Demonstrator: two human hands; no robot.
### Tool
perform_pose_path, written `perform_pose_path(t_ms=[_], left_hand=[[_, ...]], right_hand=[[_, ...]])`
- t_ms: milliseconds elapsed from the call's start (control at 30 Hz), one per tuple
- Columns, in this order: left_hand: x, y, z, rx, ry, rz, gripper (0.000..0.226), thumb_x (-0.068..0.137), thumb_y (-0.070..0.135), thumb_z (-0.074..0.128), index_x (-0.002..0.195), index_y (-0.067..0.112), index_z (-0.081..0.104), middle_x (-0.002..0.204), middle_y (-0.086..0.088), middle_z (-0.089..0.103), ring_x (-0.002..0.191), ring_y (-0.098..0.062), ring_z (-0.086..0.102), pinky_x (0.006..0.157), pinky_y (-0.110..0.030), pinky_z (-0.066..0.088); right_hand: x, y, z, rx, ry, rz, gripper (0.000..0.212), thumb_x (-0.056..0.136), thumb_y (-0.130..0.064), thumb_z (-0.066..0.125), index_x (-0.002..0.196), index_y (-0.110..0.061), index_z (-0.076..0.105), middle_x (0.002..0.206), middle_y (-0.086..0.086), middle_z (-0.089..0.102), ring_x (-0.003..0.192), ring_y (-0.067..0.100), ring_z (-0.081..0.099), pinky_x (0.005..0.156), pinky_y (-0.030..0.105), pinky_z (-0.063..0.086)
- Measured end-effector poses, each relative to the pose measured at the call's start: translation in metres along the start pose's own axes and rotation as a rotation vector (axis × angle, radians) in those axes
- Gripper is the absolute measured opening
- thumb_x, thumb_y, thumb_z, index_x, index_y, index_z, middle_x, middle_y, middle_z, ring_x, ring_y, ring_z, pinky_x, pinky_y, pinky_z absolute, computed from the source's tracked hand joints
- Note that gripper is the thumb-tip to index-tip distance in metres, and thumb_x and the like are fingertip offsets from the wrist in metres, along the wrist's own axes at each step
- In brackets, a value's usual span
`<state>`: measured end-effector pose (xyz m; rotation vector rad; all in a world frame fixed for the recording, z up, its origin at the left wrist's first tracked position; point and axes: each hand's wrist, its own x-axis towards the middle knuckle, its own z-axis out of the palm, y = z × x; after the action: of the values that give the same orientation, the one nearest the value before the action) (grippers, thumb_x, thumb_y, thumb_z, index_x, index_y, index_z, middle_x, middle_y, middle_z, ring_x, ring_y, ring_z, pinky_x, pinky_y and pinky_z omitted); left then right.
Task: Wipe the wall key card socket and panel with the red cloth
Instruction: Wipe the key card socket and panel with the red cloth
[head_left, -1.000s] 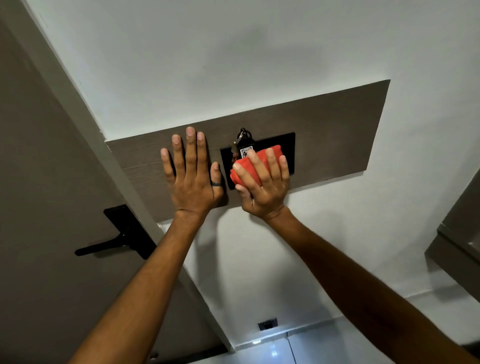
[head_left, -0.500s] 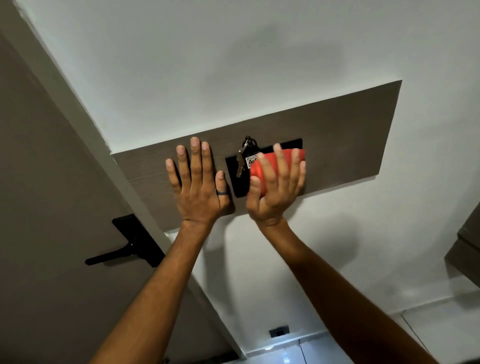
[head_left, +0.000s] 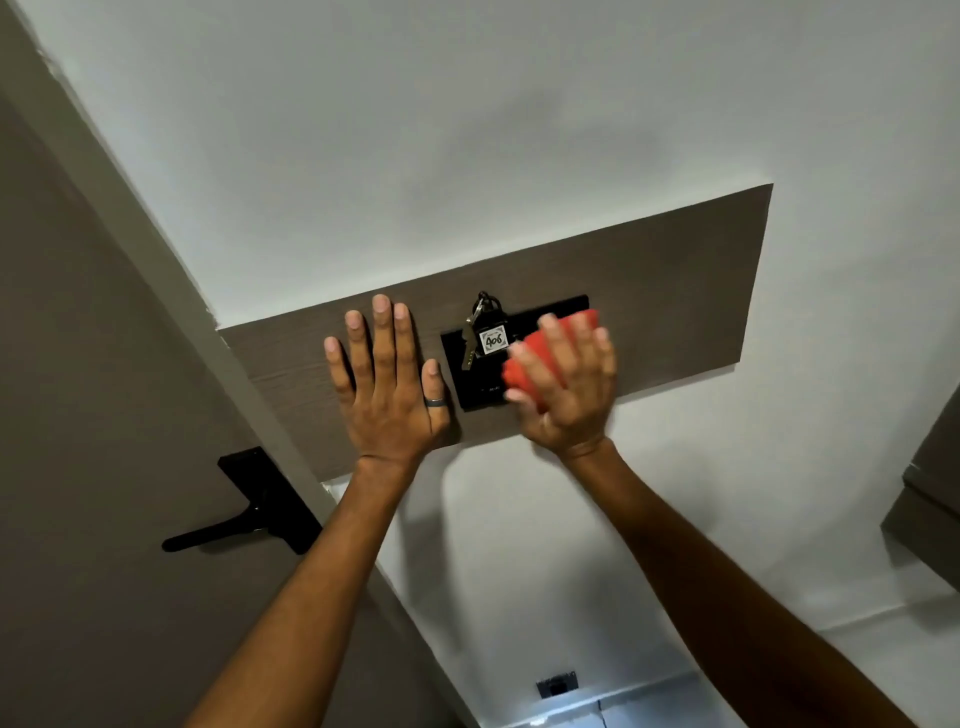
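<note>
A long brown wood-grain panel (head_left: 675, 270) is fixed on the white wall. In its middle sits the black key card socket (head_left: 480, 387), with a tagged key fob and keys (head_left: 485, 332) hanging from it. My right hand (head_left: 566, 384) presses the folded red cloth (head_left: 527, 358) flat against the right half of the black socket; the hand is motion-blurred. My left hand (head_left: 387, 379) lies flat on the panel just left of the socket, fingers spread, a ring on one finger, holding nothing.
A brown door (head_left: 93, 415) with a black lever handle (head_left: 244, 519) stands at the left beside a white frame. A dark cabinet edge (head_left: 930, 499) juts in at the right. A small wall outlet (head_left: 557, 685) sits low near the floor.
My right hand with the red cloth has slid rightward along the socket, uncovering the key fob, and is now a little lower. The left hand has stayed flat on the panel.
</note>
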<state>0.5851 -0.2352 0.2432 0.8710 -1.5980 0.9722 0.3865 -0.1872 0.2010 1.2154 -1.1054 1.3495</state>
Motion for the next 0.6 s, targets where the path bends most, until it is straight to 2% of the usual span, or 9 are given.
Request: perform_pose_path(t_ms=[67, 133, 233, 333, 400, 533, 600], left_hand=[[0.001, 0.001, 0.000, -0.004, 0.005, 0.002, 0.063, 0.106, 0.033, 0.034, 0.162, 0.007, 0.023, 0.169, -0.008, 0.021, 0.160, -0.028, 0.004, 0.131, -0.051, 0.006], [0.001, 0.002, 0.000, -0.013, -0.003, 0.000, 0.064, 0.106, 0.033, 0.034, 0.163, 0.007, 0.021, 0.167, -0.011, 0.026, 0.160, -0.027, 0.003, 0.131, -0.050, 0.006], [0.000, 0.001, 0.000, -0.024, -0.019, -0.011, 0.064, 0.106, 0.033, 0.032, 0.163, 0.008, 0.017, 0.166, -0.014, 0.027, 0.160, -0.026, 0.000, 0.131, -0.050, 0.004], [0.000, 0.001, 0.000, -0.024, -0.020, -0.006, 0.064, 0.106, 0.033, 0.032, 0.163, 0.008, 0.018, 0.169, -0.008, 0.020, 0.160, -0.027, 0.000, 0.131, -0.050, 0.004], [0.000, 0.002, 0.000, -0.008, -0.010, 0.005, 0.064, 0.106, 0.033, 0.032, 0.163, 0.008, 0.020, 0.170, -0.006, 0.015, 0.160, -0.028, 0.003, 0.131, -0.051, 0.006], [0.001, 0.002, 0.000, -0.009, 0.002, 0.005, 0.064, 0.106, 0.033, 0.033, 0.163, 0.008, 0.022, 0.172, -0.006, 0.012, 0.160, -0.029, 0.007, 0.131, -0.052, 0.008], [0.000, 0.002, -0.001, -0.018, 0.008, 0.002, 0.063, 0.106, 0.032, 0.034, 0.163, 0.007, 0.023, 0.171, -0.007, 0.015, 0.160, -0.029, 0.007, 0.130, -0.052, 0.008]], right_hand=[[0.015, -0.008, -0.004, -0.006, 0.028, 0.251, 0.042, 0.108, -0.044, 0.045, 0.140, -0.025, 0.063, 0.148, 0.015, 0.060, 0.148, 0.037, 0.045, 0.125, 0.051, 0.031], [0.034, -0.021, -0.004, 0.010, 0.040, 0.356, 0.039, 0.107, -0.043, 0.046, 0.133, -0.026, 0.070, 0.147, 0.012, 0.062, 0.146, 0.038, 0.047, 0.125, 0.051, 0.031], [0.039, -0.015, -0.003, 0.037, 0.008, 0.218, 0.042, 0.107, -0.045, 0.044, 0.133, -0.026, 0.071, 0.148, 0.011, 0.061, 0.147, 0.039, 0.045, 0.126, 0.051, 0.029], [0.015, 0.018, -0.008, 0.034, -0.038, -0.014, 0.042, 0.107, -0.043, 0.047, 0.140, -0.025, 0.065, 0.148, 0.015, 0.060, 0.147, 0.041, 0.045, 0.127, 0.052, 0.027], [0.008, 0.032, -0.008, 0.033, -0.048, -0.079, 0.041, 0.106, -0.042, 0.048, 0.140, -0.025, 0.064, 0.149, 0.015, 0.059, 0.149, 0.040, 0.043, 0.127, 0.052, 0.028], [0.019, -0.016, -0.004, 0.079, 0.007, 0.278, 0.044, 0.109, -0.043, 0.038, 0.133, -0.025, 0.070, 0.149, 0.014, 0.059, 0.153, 0.035, 0.039, 0.125, 0.054, 0.029], [0.025, -0.027, -0.004, 0.095, 0.007, 0.293, 0.047, 0.110, -0.044, 0.035, 0.131, -0.026, 0.072, 0.148, 0.011, 0.061, 0.152, 0.036, 0.040, 0.125, 0.054, 0.030]])
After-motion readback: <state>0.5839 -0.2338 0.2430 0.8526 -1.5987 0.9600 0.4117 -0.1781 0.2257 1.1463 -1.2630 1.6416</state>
